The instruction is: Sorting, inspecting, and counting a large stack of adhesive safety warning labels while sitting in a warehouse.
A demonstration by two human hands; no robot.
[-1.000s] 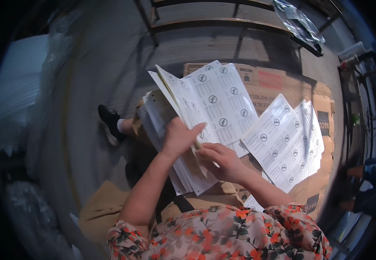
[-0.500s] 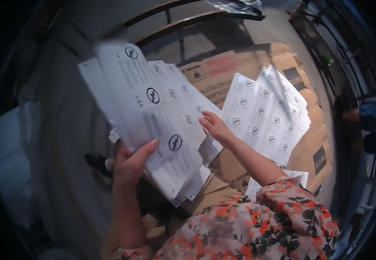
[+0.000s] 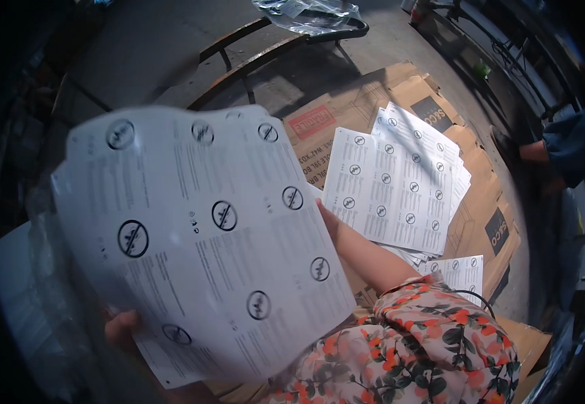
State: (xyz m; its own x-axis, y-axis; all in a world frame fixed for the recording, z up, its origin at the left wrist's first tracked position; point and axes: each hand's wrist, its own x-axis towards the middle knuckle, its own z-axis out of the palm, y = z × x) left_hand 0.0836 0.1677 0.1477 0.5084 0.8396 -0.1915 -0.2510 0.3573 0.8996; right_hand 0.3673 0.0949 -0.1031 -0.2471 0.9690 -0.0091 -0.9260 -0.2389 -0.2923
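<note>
A large white printed sheet, marked with round crossed-out symbols, bows upward in front of me and covers much of the view. At its lower left edge, my left hand is closed on it, with only some fingers showing. My right hand is mostly behind the sheet's right edge, so its fingers are hidden; the forearm shows. To the right, a pile of similar printed sheets lies slightly fanned on flattened brown cardboard. More printed sheets lie nearer my right sleeve.
Beyond the cardboard stands a low metal frame with clear plastic film on its end. Another person's leg in blue cloth is at the right. Pale plastic-covered material sits at the left. Metal racking runs along the far right.
The held printed sheets have swung left and toward me, and now face up more broadly. My right hand has gone from in front of them to mostly behind the edge.
</note>
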